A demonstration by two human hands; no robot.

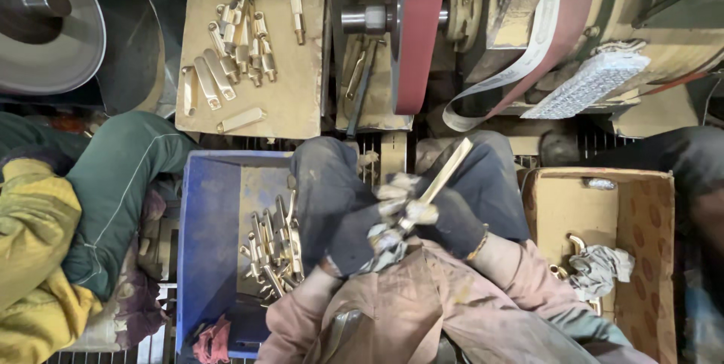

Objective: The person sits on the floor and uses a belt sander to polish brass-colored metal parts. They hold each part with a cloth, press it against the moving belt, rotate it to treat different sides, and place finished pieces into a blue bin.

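Observation:
My left hand (362,239) and my right hand (445,221), both in dark worn gloves, meet over my lap. Together they grip a long brass piece (446,172) near its lower end. Its upper end slants up and to the right, toward the red sanding belt (417,39). A blue crate (207,243) with several brass pieces sits just left of my left hand.
A wooden board (302,100) at the top holds several finished brass pieces. A cardboard box (648,236) with a rag and a brass part stands at the right. Another person in green trousers and a yellow top sits at the left (113,183). A grey wheel (45,24) is top left.

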